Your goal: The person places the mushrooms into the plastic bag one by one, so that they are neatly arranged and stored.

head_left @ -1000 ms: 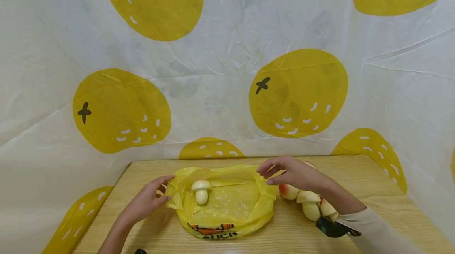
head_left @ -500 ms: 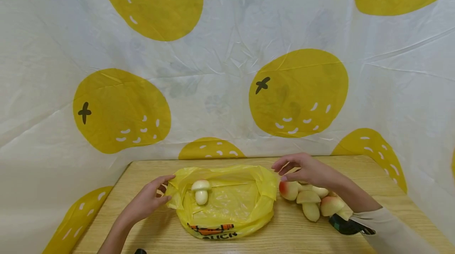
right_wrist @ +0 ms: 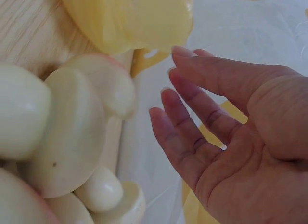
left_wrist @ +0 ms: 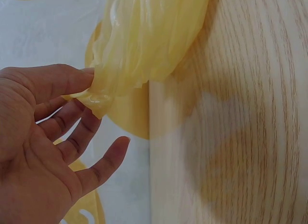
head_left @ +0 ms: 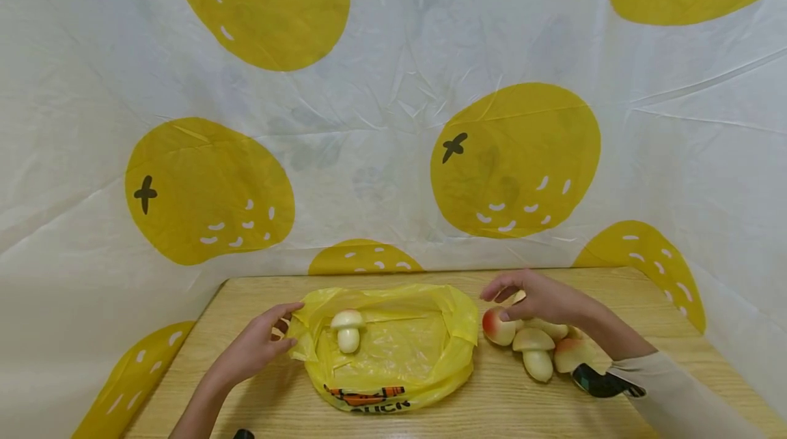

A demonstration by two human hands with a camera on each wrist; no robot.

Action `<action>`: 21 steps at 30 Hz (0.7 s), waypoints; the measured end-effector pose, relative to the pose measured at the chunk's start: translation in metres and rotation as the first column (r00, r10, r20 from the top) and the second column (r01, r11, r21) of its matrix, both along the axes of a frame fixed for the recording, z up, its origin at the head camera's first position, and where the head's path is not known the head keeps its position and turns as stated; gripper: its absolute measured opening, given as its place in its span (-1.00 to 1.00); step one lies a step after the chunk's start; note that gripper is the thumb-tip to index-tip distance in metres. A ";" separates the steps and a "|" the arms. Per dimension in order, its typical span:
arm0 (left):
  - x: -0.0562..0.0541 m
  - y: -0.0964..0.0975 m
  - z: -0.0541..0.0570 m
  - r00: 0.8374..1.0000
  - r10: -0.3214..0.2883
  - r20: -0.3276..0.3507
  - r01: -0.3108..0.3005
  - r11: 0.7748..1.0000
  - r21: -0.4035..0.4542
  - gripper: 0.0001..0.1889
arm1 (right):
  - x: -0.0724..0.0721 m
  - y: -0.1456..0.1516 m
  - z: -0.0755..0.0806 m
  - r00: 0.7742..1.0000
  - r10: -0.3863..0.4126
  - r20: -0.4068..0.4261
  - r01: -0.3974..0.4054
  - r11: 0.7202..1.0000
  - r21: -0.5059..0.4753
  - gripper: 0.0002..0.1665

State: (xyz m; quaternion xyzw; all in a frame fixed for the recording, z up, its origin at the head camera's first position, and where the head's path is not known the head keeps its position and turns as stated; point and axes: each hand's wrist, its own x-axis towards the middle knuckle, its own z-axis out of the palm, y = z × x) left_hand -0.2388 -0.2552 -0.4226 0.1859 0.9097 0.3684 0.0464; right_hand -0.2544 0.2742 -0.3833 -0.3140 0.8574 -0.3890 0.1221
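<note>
A yellow plastic bag lies on the table with its mouth spread wide. Inside it, toward the left, rests a toy mushroom with a pale cap and stem. My left hand pinches the bag's left rim between thumb and fingers. To the right of the bag, my right hand hovers over a pile of toy mushrooms, fingers loosely bent and nothing held. In the right wrist view its fingertips are apart from the mushrooms, and my arm hides part of the pile in the head view.
The wooden table runs back to a white cloth printed with yellow fruit shapes, which hangs behind and at both sides. A dark strapped device sits on my right wrist.
My right hand has left the bag's right rim and moved right, over the mushroom pile. My left hand and the bag have stayed in place.
</note>
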 end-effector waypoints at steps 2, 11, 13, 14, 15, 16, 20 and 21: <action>0.000 0.000 0.000 1.000 0.001 0.003 -0.001 1.000 -0.003 -0.37 | -0.001 0.001 -0.004 1.000 0.015 0.007 -0.015 1.000 0.010 -0.59; 0.001 0.001 -0.002 1.000 0.001 0.024 -0.001 1.000 0.005 -0.39 | -0.004 0.005 -0.016 0.997 0.080 0.019 -0.081 0.996 0.024 -0.53; 0.001 0.001 -0.003 1.000 0.001 0.024 -0.002 1.000 0.003 -0.38 | -0.005 0.006 -0.019 0.997 0.073 0.018 -0.074 0.997 0.033 -0.52; 0.001 0.001 -0.003 1.000 0.003 0.023 -0.003 1.000 0.001 -0.38 | -0.005 0.006 -0.020 0.997 0.071 0.015 -0.072 0.997 0.036 -0.52; 0.001 0.001 -0.003 1.000 0.003 0.023 -0.003 1.000 0.000 -0.38 | -0.006 0.006 -0.021 0.998 0.069 0.012 -0.069 0.997 0.038 -0.52; 0.001 0.001 -0.003 1.000 0.004 0.023 -0.004 1.000 0.000 -0.38 | -0.007 0.007 -0.022 0.998 0.066 0.007 -0.066 0.997 0.040 -0.53; 0.001 0.000 -0.003 1.000 0.000 0.017 0.000 1.000 -0.001 -0.38 | -0.009 0.006 -0.025 0.997 0.061 -0.047 -0.059 0.997 0.056 -0.57; 0.000 0.000 -0.003 1.000 -0.003 0.016 0.003 1.000 -0.001 -0.38 | -0.010 0.005 -0.025 0.996 0.056 -0.062 -0.052 0.997 0.064 -0.58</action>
